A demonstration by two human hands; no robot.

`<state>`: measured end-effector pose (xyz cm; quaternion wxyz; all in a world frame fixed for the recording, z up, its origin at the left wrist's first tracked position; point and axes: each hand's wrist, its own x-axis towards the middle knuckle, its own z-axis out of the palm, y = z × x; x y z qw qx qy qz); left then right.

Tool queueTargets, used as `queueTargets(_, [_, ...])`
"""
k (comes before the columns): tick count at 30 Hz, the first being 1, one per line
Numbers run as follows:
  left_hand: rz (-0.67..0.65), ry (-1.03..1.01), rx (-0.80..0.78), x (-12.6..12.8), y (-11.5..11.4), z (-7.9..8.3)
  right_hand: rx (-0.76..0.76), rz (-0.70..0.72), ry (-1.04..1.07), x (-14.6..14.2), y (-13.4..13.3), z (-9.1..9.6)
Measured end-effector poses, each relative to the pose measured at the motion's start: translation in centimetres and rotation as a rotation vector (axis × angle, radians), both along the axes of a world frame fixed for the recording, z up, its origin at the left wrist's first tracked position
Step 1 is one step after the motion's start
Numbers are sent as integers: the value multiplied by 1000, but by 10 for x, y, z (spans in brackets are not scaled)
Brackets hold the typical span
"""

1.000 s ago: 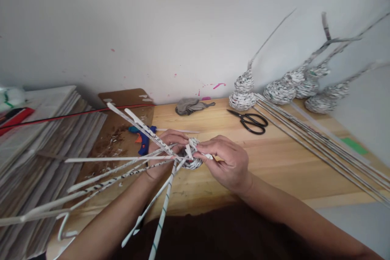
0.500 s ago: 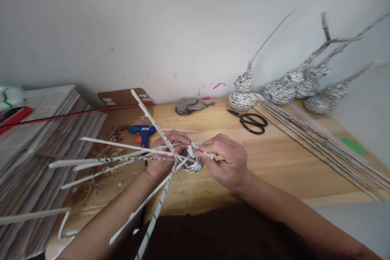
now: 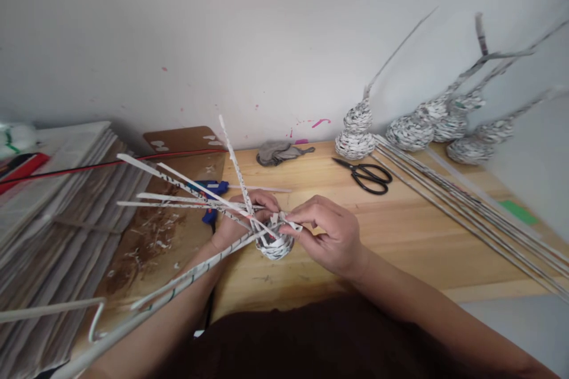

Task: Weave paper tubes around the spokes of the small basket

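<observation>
Between my hands is a small round woven paper piece [image 3: 276, 247], made of rolled newspaper. Several rolled paper tubes [image 3: 191, 275] fan out from it, mostly to the left, and one tube [image 3: 237, 164] points up toward the wall. My left hand [image 3: 249, 213] is closed around the far left side of the weave, partly hidden behind the tubes. With thumb and index finger, my right hand [image 3: 329, 234] pinches a short paper tube end [image 3: 293, 225] at the right rim.
Black scissors [image 3: 371, 177], a grey cloth [image 3: 280, 153] and gourd-shaped woven pieces [image 3: 355, 136] lie along the wall. Long paper tubes [image 3: 462, 201] stretch across the right. At left are a blue glue gun [image 3: 217, 188], a stack of newspapers [image 3: 66, 237] and a white wire frame [image 3: 57, 308].
The woven piece has turned and tipped, its near side now lower. The fanned tubes have swung: the long green-striped one points further left, and the upright one stands steeper. Both hands keep their hold.
</observation>
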<state>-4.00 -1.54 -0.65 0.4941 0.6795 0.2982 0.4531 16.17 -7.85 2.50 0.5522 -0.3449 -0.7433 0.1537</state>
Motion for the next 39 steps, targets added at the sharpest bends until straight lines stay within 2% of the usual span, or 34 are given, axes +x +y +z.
queueTargets(11, [-27,-16,-38,-5,3,-1,35,35,67,-2,-1,0])
queueTargets(17, [-24,-19,-31,-3,1,1,-46,-6,48,-2,-2,-1])
queueTargets(21, [13,-1,-25,-4,2,0,-81,-54,61,-1,-2,1])
queueTargets(27, [37,109,87,-1,3,5,-162,-109,89,0,-3,1])
queueTargets(39, [187,107,133,-2,2,6,-156,-176,57,-1,0,-2])
